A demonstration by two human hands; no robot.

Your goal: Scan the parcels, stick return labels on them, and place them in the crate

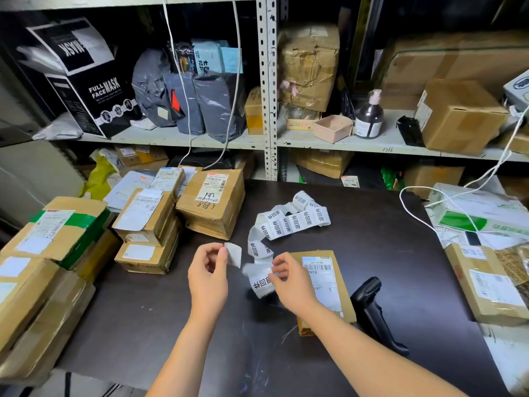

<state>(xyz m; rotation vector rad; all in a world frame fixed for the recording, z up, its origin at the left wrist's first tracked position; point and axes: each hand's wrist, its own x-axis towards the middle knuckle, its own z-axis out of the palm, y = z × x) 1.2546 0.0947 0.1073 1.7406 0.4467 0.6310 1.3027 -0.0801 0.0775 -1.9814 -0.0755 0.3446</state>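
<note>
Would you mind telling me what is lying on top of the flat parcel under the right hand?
The flat parcel carries a white barcode label. The right hand, holding the label strip, covers its left edge, so anything there is hidden.

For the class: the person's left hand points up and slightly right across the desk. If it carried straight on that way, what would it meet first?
Probably the label strip, beyond the single label that the left hand pinches. Depth is unclear, so the hand might pass above the strip.
</note>
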